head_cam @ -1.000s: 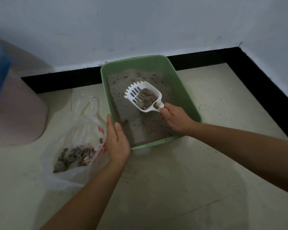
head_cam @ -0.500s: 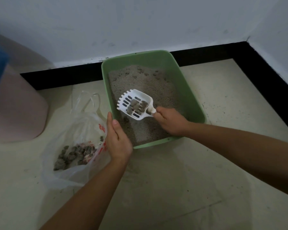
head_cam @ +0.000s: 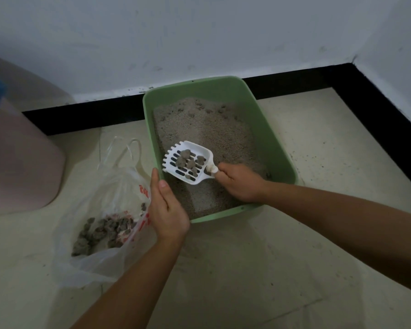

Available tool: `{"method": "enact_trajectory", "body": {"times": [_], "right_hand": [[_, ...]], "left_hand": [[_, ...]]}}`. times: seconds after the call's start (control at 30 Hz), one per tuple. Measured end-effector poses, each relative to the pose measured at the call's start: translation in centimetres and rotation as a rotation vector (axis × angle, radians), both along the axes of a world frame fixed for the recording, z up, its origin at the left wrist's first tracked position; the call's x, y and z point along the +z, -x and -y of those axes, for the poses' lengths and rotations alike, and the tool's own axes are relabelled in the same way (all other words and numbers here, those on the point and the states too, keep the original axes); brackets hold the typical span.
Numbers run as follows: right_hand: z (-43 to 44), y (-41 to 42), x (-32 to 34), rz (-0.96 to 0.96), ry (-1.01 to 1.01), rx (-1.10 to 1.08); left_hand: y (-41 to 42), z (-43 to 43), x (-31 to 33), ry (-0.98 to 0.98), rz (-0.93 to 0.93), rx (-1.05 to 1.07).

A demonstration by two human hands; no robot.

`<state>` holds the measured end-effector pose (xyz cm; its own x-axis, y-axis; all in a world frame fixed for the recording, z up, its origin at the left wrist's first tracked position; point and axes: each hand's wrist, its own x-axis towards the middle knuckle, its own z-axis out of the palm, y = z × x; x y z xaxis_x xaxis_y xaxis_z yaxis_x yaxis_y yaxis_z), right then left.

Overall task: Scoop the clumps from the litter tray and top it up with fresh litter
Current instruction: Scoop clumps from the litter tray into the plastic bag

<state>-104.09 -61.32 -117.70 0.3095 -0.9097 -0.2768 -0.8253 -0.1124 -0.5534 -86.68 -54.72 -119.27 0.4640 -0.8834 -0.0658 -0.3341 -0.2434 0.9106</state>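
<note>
The right hand (head_cam: 241, 182) is clenching the handle of a white slotted scoop (head_cam: 188, 161), holding it over the near left part of the green tray (head_cam: 269, 148). Several grey clumps (head_cam: 189, 160) are lying in the scoop's bowl, its toothed edge pointing toward the tray's left wall. The tray is sitting on the floor (head_cam: 247, 269) against the black skirting, with pale litter (head_cam: 207, 129) covering its bottom and a few small lumps showing near the far end.

The left hand (head_cam: 167, 210) is resting at the tray's near left corner, fingers (head_cam: 155, 186) straight and together, pressing on the edge of a clear plastic bag (head_cam: 105, 210); it is gripping nothing that can be made out. The bag is lying open on the floor just beside the tray, with a pile of dark clumps inside. A pink bin (head_cam: 17, 162) is standing well to the left.
</note>
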Motion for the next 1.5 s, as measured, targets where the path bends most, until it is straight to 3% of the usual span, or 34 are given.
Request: {"method": "enact_trajectory", "body": {"times": [0.3, 0.5, 0.63, 0.73, 0.83, 0.93, 1.0, 1.1, 1.2, 1.33, 1.4, 1.5], "right_hand": [[0.0, 0.2, 0.7, 0.025, -0.047, -0.029], [-0.1, -0.6, 2.5, 0.027, -0.055, -0.071], [-0.1, -3.0, 4.6, 0.072, 0.019, -0.09], [-0.4, -5.9, 5.6, 0.076, 0.104, -0.096], [-1.5, -9.5, 6.0, 0.023, 0.166, 0.015], [-2.9, -12.5, 5.8, -0.222, 0.227, 0.279], [-3.4, -13.8, 5.5, -0.421, 0.291, 0.464], [-3.8, -14.5, 5.9, -0.481, 0.33, 0.532], [-3.6, -13.9, 6.6, -0.374, 0.29, 0.469], [-2.9, -11.9, 7.3, -0.037, 0.134, 0.257], [-2.0, -10.4, 7.8, 0.06, 0.147, 0.08], [0.2, -7.1, 7.9, -0.064, 0.184, -0.121]], "left_hand": [[-0.3, 0.1, -0.1, 0.001, 0.034, -0.027], [-4.0, 0.7, 1.0, 0.006, 0.051, -0.187], [-11.6, 1.3, 1.3, 0.069, 0.404, -0.095], [-16.5, 1.2, 1.2, -0.101, 0.523, 0.103], [-19.5, 0.5, 0.3, -0.244, 0.355, 0.269], [-20.5, 0.0, 0.1, -0.236, 0.069, 0.311], [-20.7, 0.0, 0.2, -0.237, -0.005, 0.308], [-20.5, 0.1, 0.6, -0.24, -0.035, 0.289], [-20.1, 0.2, 0.8, -0.241, -0.045, 0.259], [-18.7, 0.5, 1.1, -0.255, 0.001, 0.249], [-17.5, 0.6, 1.5, -0.266, 0.173, 0.227], [-15.4, 1.3, 2.1, -0.187, 0.425, 0.115]]}}
